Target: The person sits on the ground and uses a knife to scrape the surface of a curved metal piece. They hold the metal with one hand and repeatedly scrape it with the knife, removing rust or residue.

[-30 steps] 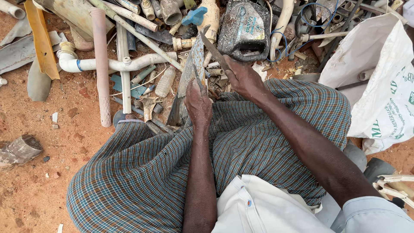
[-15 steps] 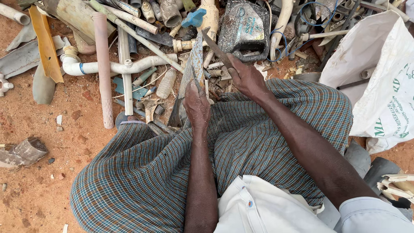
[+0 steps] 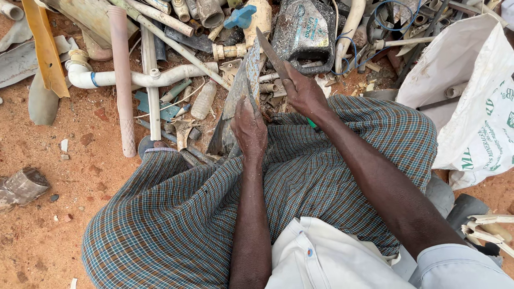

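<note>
Red dirt and pipe scraps lie ahead — my left hand (image 3: 249, 128) grips the flat scrap (image 3: 243, 88), my right hand (image 3: 302, 93) grips the knife (image 3: 273, 53); a slip could cut my fingers.

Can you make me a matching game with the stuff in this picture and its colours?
Things:
1. tap handle
2. sack
3. long pipe
4. flat strip

Colours:
a. pink
b. yellow
c. blue
d. white

Pairs: 1-c, 2-d, 3-a, 4-b
</note>
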